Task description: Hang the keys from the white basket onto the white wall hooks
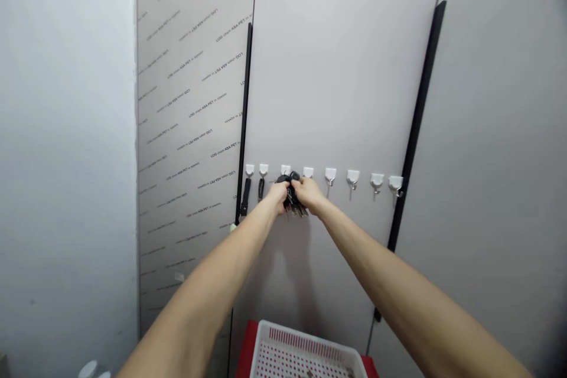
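Note:
Both my arms reach up to a row of white wall hooks [352, 176] on a grey cabinet door [336, 71]. My left hand [278, 194] and my right hand [309, 194] are closed together on a dark bunch of keys [292, 198], held just below the hooks near the middle-left of the row. Two black key fobs [246, 196] hang from the two leftmost hooks. The hooks to the right of my hands hang bare.
A white perforated basket [305, 354] stands on something red below my arms. Long black vertical handles [419, 118] run down the cabinet doors. The left door panel [190, 130] carries a printed protective film. A plain white wall [66, 159] closes the left side.

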Available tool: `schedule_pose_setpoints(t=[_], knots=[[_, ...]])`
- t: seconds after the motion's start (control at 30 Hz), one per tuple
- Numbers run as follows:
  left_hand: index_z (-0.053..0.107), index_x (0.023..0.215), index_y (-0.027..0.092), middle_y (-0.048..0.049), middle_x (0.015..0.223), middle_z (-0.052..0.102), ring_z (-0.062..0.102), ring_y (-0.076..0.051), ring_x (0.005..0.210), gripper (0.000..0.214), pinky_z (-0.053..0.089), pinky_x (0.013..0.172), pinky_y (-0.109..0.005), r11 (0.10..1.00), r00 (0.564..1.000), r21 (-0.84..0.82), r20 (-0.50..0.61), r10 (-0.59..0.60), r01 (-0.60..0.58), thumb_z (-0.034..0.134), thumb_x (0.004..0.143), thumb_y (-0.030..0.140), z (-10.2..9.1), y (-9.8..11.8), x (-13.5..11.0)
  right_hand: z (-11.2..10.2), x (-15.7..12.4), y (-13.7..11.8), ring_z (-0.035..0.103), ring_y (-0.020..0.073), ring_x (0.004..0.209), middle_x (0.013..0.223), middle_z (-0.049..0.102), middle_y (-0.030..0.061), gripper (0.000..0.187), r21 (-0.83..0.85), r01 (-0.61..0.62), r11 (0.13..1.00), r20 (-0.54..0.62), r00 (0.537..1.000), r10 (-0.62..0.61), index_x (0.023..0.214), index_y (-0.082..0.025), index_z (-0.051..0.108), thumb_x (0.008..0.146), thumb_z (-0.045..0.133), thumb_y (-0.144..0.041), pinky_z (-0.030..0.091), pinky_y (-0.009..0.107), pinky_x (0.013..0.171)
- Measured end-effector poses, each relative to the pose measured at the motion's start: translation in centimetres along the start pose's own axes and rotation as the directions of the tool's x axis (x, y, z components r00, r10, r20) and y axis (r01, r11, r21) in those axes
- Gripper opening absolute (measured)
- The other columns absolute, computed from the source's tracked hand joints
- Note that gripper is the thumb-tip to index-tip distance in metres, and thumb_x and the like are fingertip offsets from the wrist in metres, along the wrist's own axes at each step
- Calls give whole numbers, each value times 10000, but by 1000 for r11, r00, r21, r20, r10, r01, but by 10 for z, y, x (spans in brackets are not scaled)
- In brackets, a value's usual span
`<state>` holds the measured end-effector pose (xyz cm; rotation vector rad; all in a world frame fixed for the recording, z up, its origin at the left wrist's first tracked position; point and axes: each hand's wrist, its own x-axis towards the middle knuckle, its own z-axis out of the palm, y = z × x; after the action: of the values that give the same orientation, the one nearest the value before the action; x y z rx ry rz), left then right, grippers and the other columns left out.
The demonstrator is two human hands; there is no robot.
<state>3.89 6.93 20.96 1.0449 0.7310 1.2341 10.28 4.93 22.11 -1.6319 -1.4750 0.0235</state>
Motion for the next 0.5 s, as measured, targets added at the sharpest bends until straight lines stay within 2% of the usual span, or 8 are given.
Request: schedule_pose_setpoints(t=[0.17,0.27,0.37,0.5], knots=[[489,641,125,9,453,471,468,-110,420,119,347,398,-215,999,995,17,-88,47,-45,425,609,219,-8,-9,-2,15,-13,-2,496,173,669,705,540,75,232,-47,57,997,-81,995,-61,731,-143,480,682,298,-279,361,273,577],[494,668,137,11,502,491,477,-108,471,130,357,452,-217,986,978,52,-127,164,-158,431,593,223,-18,-8,0,22,-19,-4,490,159,681,717,540,62,231,-58,139,989,-108,984,-145,768,-154,463,696,280,-274,356,253,585],[498,659,135,11,536,501,478,-98,530,121,362,512,-204,961,953,88,-137,271,-261,434,584,204,-26,-4,3,28,-22,-8,488,151,674,726,541,57,224,-38,170,985,-95,980,-173,784,-156,453,702,273,-259,352,241,577],[491,670,134,21,548,493,466,-83,528,134,359,521,-195,939,924,31,-169,343,-343,417,586,208,-34,-2,0,33,-24,-19,489,151,690,741,539,58,232,-34,189,981,-95,977,-192,820,-162,442,715,262,-263,343,236,582]])
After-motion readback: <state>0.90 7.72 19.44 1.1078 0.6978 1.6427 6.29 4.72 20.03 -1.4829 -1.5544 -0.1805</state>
